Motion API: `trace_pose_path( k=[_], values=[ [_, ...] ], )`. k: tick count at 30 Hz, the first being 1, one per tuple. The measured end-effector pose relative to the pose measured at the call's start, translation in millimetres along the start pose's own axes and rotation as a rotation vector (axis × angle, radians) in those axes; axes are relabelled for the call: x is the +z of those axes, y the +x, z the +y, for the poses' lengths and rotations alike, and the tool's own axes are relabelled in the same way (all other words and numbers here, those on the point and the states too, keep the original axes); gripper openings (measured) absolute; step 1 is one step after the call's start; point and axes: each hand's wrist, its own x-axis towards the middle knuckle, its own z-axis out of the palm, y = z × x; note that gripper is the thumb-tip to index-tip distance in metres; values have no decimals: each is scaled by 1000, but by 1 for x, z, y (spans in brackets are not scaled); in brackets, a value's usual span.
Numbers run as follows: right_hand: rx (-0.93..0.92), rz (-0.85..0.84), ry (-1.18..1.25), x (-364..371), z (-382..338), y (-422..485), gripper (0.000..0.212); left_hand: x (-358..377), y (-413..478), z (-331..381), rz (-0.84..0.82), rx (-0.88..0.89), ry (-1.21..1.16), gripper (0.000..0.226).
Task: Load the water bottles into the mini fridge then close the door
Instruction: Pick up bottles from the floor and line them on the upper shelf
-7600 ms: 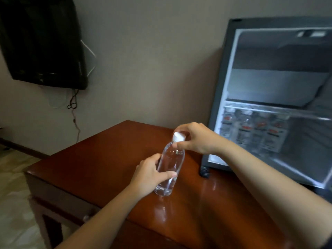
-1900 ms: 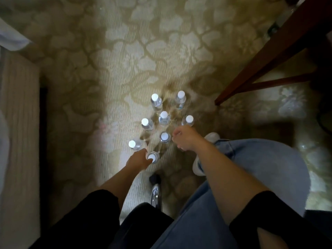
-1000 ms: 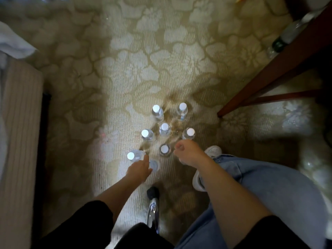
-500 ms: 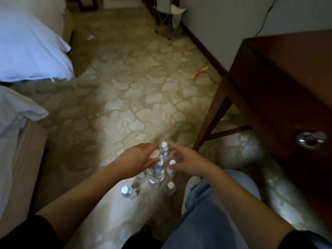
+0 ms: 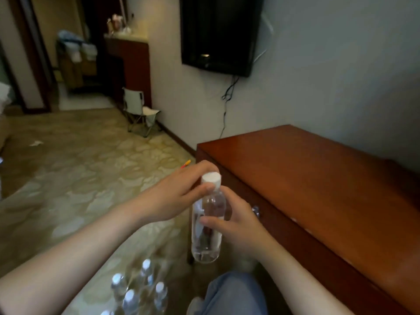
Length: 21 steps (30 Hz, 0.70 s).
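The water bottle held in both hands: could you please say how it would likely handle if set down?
The water bottle looks filled, so it is probably heavy for its size. Tall and narrow, it may tip if nudged. Its smooth clear wall could be slippery.

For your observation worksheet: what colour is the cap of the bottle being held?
White, seen best in the head view: the cap on the bottle.

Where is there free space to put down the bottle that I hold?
The desk top is bare from its left corner back to the wall. The carpet left of the left hand is open too. It is crowded near the knee, where the floor bottles stand clustered.
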Motion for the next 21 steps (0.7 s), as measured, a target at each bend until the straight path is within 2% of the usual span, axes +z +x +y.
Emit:
trace_pose_path(
  k=[4, 9, 16, 18, 21],
  values=[
    [-44, 186, 30, -52, -29, -18, 37, 10, 35, 34, 128, 21, -325, 40],
    [-79, 467, 65, -109, -59, -35, 37, 33, 68, 78, 43, 76, -688, 33],
    [-73, 815, -118, -181, -91, -66, 21, 81, 133, 135, -120, 216, -658, 78],
    [-66, 905, -146, -204, -98, -75, 20, 93, 153, 158, -99, 260, -648, 85],
    [-19, 940, -205, -244, -114, -91, 23, 106, 185, 195, -75, 315, -669, 84]
  ],
)
